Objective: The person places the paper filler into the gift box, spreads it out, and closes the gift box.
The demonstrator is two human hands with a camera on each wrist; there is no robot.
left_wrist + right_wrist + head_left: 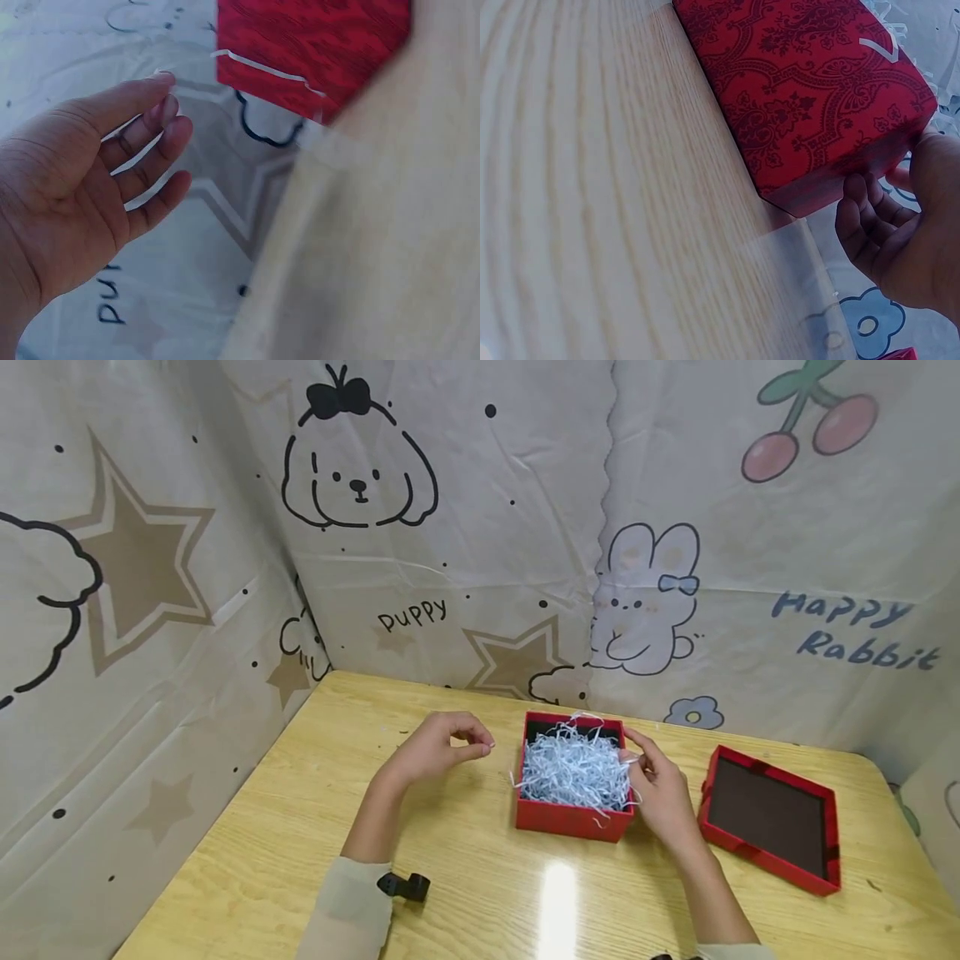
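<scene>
A red patterned box (567,821) stands on the table, filled with pale blue shredded paper (573,768). Some strands hang over its rim. My right hand (662,789) grips the box's right side, with the thumb at the rim. In the right wrist view, bent fingers (859,214) touch the box's side wall (795,97). Left of the box, my left hand (438,747) hovers apart from it, fingers loosely bent. From the left wrist view, the palm (67,202) faces the camera; whether a tiny pale bit at the thumb tip is paper or nail is unclear.
To the right lies a red lid (772,818), its dark inside facing up. The wooden table (285,860) meets a printed cloth backdrop (450,527) at the back and left. A black wrist strap (405,886) sits on the left sleeve.
</scene>
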